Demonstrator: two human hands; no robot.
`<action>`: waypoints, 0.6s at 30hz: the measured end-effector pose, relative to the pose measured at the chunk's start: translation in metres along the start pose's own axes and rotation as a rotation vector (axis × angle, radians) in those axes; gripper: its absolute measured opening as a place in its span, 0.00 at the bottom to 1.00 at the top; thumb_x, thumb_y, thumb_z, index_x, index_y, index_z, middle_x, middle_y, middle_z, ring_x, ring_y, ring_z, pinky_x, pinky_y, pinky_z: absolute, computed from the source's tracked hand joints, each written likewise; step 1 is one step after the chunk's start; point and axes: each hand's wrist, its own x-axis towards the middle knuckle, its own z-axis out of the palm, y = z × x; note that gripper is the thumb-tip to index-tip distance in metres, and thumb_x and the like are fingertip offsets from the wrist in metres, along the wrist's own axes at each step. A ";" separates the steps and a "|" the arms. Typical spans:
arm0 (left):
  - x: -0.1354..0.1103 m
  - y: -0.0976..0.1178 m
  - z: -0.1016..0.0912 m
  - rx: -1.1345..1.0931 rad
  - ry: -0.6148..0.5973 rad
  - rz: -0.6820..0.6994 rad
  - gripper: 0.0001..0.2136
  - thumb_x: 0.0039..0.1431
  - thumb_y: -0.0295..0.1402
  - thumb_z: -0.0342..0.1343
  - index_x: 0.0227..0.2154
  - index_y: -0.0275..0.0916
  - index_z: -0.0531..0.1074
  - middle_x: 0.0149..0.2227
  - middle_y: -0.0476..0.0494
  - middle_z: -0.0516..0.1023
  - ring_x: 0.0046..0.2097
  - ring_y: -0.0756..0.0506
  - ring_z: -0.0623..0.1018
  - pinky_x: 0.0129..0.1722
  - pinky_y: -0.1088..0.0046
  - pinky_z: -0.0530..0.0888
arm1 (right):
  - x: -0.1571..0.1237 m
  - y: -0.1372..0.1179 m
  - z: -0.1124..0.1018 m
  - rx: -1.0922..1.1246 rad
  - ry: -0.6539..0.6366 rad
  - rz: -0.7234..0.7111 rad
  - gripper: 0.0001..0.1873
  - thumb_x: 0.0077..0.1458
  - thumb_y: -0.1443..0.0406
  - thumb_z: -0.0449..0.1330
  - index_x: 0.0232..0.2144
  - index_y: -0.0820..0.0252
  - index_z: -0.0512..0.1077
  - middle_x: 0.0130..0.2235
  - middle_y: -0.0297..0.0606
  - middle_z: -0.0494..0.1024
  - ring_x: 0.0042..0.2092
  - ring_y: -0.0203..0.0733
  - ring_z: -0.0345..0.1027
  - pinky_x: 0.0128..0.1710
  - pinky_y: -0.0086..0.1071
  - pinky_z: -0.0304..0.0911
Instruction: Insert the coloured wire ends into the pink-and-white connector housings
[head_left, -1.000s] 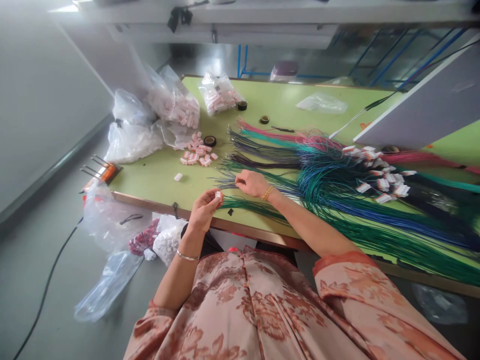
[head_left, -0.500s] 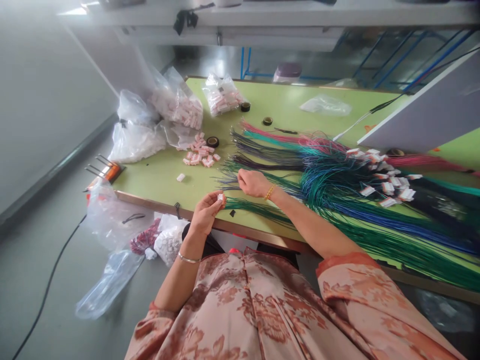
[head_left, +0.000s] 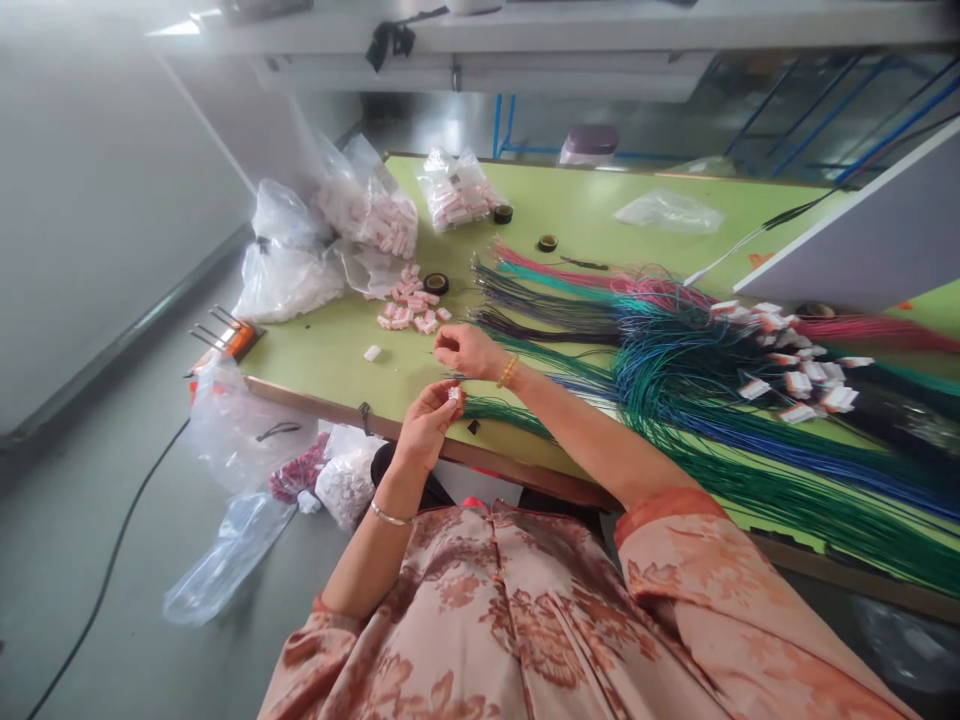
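My left hand (head_left: 426, 428) pinches a small white and orange connector housing (head_left: 454, 395) at the table's front edge. Green wires (head_left: 504, 412) run rightward from that housing. Just above it, my right hand (head_left: 472, 352) is closed in a pinch over the wire ends. A thin wire tip seems to poke out to the left of its fingers; the rest of that wire is hidden. Bundles of pink, teal, grey and black wires (head_left: 547, 325) lie fanned beyond my right hand. To the left are a loose pile of connector housings (head_left: 409, 305) and one single housing (head_left: 373, 353).
Bags of housings (head_left: 375, 215) stand at the back left, with another bag (head_left: 457, 190) beside them. Black tape rolls (head_left: 436, 283) lie nearby. Wired connectors (head_left: 795, 370) and long green wires (head_left: 810, 510) spread rightward. An orange holder with metal prongs (head_left: 238, 340) sits at the left corner.
My right hand has moved left, closer to the connector housing in my left hand. The left hand keeps its pinch on the housing. The whole view has shifted slightly.
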 end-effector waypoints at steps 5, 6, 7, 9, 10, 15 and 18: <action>0.002 0.004 0.004 -0.140 -0.017 -0.005 0.13 0.48 0.27 0.66 0.39 0.38 0.76 0.33 0.47 0.76 0.34 0.52 0.74 0.36 0.76 0.70 | -0.024 -0.006 -0.005 0.157 0.090 0.026 0.06 0.46 0.65 0.57 0.24 0.63 0.70 0.24 0.33 0.72 0.27 0.32 0.60 0.29 0.27 0.55; 0.003 0.004 0.005 -0.171 -0.023 -0.011 0.13 0.48 0.26 0.66 0.39 0.38 0.76 0.33 0.47 0.76 0.34 0.52 0.73 0.36 0.76 0.70 | -0.032 -0.006 -0.007 0.175 0.101 0.029 0.07 0.46 0.64 0.57 0.24 0.63 0.70 0.24 0.33 0.72 0.27 0.32 0.60 0.28 0.27 0.55; 0.005 0.005 0.006 -0.198 -0.027 -0.017 0.13 0.48 0.25 0.66 0.39 0.38 0.75 0.33 0.48 0.76 0.34 0.53 0.73 0.36 0.77 0.70 | -0.041 -0.005 -0.008 0.184 0.109 0.031 0.07 0.46 0.63 0.58 0.24 0.63 0.70 0.24 0.32 0.72 0.26 0.32 0.59 0.27 0.26 0.55; 0.007 0.005 0.009 -0.233 -0.029 -0.031 0.13 0.48 0.24 0.65 0.39 0.38 0.75 0.33 0.48 0.76 0.34 0.53 0.74 0.37 0.77 0.70 | -0.057 -0.003 -0.011 0.177 0.126 0.029 0.08 0.45 0.62 0.59 0.24 0.63 0.70 0.23 0.32 0.71 0.26 0.31 0.59 0.27 0.26 0.54; 0.008 0.005 0.011 -0.243 -0.029 -0.037 0.14 0.49 0.24 0.64 0.40 0.38 0.75 0.34 0.48 0.76 0.35 0.53 0.74 0.37 0.78 0.70 | -0.064 -0.002 -0.012 0.165 0.140 0.022 0.08 0.45 0.62 0.59 0.24 0.63 0.70 0.23 0.32 0.71 0.26 0.31 0.58 0.26 0.26 0.54; 0.010 0.002 0.020 -0.267 -0.044 -0.074 0.13 0.50 0.23 0.63 0.40 0.38 0.75 0.35 0.48 0.76 0.35 0.53 0.75 0.39 0.77 0.71 | -0.087 0.001 -0.013 0.076 0.217 -0.020 0.03 0.44 0.66 0.58 0.23 0.61 0.69 0.24 0.32 0.71 0.26 0.31 0.57 0.26 0.26 0.54; 0.010 0.000 0.023 -0.272 -0.056 -0.081 0.13 0.50 0.22 0.62 0.39 0.38 0.75 0.35 0.48 0.76 0.35 0.53 0.75 0.40 0.77 0.71 | -0.093 0.002 -0.013 0.026 0.230 -0.048 0.02 0.44 0.68 0.58 0.23 0.61 0.68 0.24 0.31 0.70 0.25 0.31 0.57 0.26 0.26 0.53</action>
